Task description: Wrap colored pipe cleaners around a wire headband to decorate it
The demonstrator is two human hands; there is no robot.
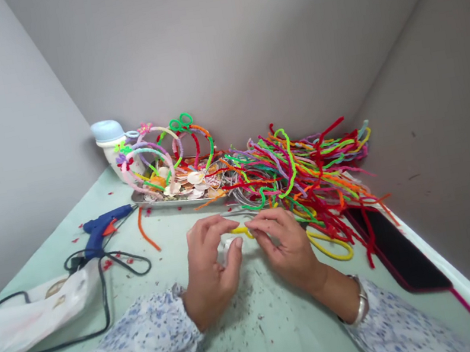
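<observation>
A short bent piece of yellow pipe cleaner (pixel 239 231) spans the gap between my two hands above the table. My left hand (pixel 212 258) has its curled fingers at the left end of it, with the thumb a little below. Something small and white (pixel 228 244) shows behind that thumb; its kind is unclear. My right hand (pixel 284 243) pinches the right end between thumb and forefinger. Just right of that hand lies a yellow pipe cleaner loop (pixel 331 245) on the table. A large heap of coloured pipe cleaners (pixel 293 160) spreads behind both hands.
A metal tray (pixel 180 202) holds shells, with several pipe cleaner headbands (pixel 144 149) standing over it. Left are a white bottle with a blue lid (pixel 110 143), a blue glue gun (pixel 102 228) with its black cord, and a plastic bag (pixel 45 310). A black pad (pixel 402 247) lies right.
</observation>
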